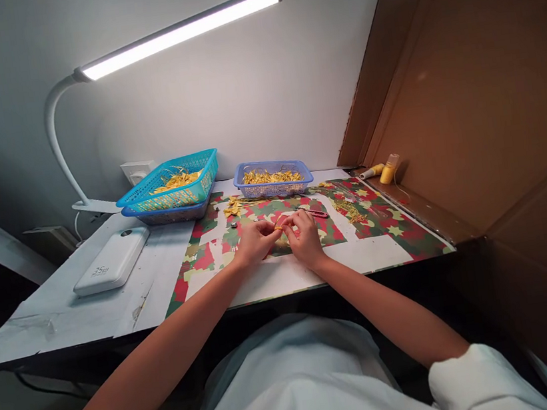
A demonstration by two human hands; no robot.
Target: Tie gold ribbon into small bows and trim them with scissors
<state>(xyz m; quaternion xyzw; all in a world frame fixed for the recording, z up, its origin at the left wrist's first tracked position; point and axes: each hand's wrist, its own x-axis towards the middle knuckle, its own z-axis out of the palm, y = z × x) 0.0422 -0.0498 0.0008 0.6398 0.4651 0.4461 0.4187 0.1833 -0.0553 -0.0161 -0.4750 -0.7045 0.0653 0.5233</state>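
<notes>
My left hand (254,241) and my right hand (304,236) meet over the camouflage-patterned mat (388,233) at the table's middle. Both are pinched on a small yellow-orange piece (280,223) held between their fingertips; its exact shape is too small to make out. Just behind my right hand lies a pair of red-handled scissors (315,212). A loose pile of yellow pieces (233,206) rests on the mat beyond my left hand.
A turquoise basket (171,193) and a smaller blue basket (275,183), both holding yellow pieces, stand at the back. A white power bank (112,260) lies left. Yellow thread spools (388,168) sit by the cardboard wall (472,105). A desk lamp (180,32) arches overhead.
</notes>
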